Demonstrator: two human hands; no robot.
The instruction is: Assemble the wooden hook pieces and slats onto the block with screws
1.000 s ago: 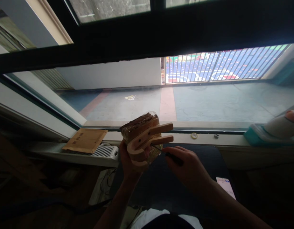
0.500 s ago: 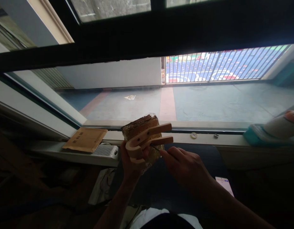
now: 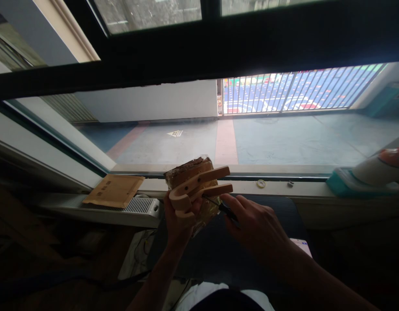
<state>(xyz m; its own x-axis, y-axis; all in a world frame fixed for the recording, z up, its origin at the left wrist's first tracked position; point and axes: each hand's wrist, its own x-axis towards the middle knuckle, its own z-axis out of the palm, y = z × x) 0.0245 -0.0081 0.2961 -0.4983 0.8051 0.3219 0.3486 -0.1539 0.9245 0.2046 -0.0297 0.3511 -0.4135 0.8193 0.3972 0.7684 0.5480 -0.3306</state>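
Note:
My left hand is closed around a curved wooden piece with two prongs and a clear plastic bag of brown wooden parts behind it, held up in front of the window. My right hand pinches a thin dark-handled tool whose metal tip touches the wooden piece just under the lower prong. Both hands are above a dark table by the sill.
A brown padded envelope lies on a white heater grille at the left. On the sill sit a small tape roll and a teal-and-white device at right. A phone lies on the table.
The wooden piece and bag have shifted slightly left and down. My right hand has moved closer to the piece, with the tool still at its underside.

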